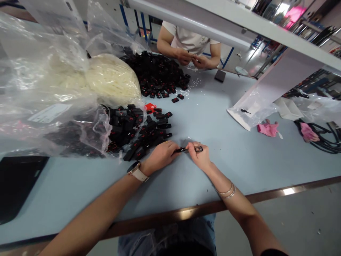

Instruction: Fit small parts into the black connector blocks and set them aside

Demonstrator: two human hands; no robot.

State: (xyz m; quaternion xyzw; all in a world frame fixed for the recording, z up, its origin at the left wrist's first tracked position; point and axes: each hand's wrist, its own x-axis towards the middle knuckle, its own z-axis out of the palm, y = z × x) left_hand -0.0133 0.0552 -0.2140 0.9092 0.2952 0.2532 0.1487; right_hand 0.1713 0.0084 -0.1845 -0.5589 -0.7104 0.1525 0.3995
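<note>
My left hand [165, 153] is closed, its fingertips pinching one end of a small black plastic part [181, 150] just above the blue tabletop. Opposite it, my right hand [200, 156] is closed around a slim black tool [198, 149] whose tip meets the part; its exact kind is hard to make out. Left of my hands lies a heap of black plastic parts [151, 131] with red marks, spilling from a clear plastic bag [87, 131]. Tiny white pieces [189, 137] lie just beyond my fingers.
Across the table, a co-worker's hands [193, 58] hold something small behind a larger pile of black parts [160, 73]. A bag of cream-coloured pieces [112, 80] stands at left, a black tray [20, 185] nearer. Pink gloves [268, 128] lie right, beside a white upright panel [277, 81].
</note>
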